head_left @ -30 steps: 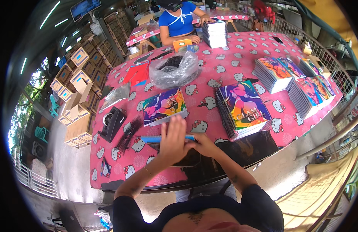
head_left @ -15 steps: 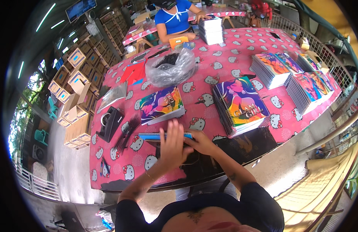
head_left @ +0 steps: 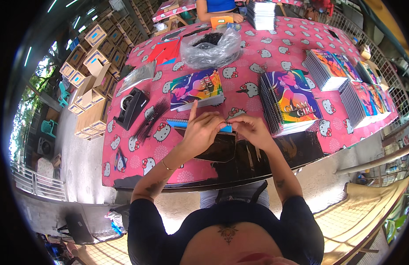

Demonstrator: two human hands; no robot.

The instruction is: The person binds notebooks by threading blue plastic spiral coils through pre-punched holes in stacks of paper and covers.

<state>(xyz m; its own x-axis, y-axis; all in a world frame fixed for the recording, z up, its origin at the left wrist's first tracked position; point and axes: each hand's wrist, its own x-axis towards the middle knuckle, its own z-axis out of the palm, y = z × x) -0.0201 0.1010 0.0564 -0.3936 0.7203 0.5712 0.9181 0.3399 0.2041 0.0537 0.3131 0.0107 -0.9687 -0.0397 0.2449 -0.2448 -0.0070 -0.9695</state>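
A spiral notebook with a blue cover edge (head_left: 176,124) stands with its coil along the top, at the table's near side. My left hand (head_left: 202,131) bends over it, thumb and fingers closed at the coil's right end while the index finger points away. From the right, my right hand (head_left: 254,131) pinches at the same coil end, its fingertips close to the left ones. The exact bit of wire between them is too small to make out. Just beyond lies a stack of colourful notebooks (head_left: 196,88); a taller stack (head_left: 293,99) stands to the right.
Black plastic coils (head_left: 150,117) lie left, beside a black tape dispenser (head_left: 132,106). A clear bag of black coils (head_left: 211,51) sits farther back, near red sheets (head_left: 164,52). More notebook stacks (head_left: 330,70) stand far right. A co-worker in blue (head_left: 215,6) sits across the table.
My right hand has come up to the coil's right end, and the left fingers have closed there from lying flat over the notebook. The whole view has tilted downward.
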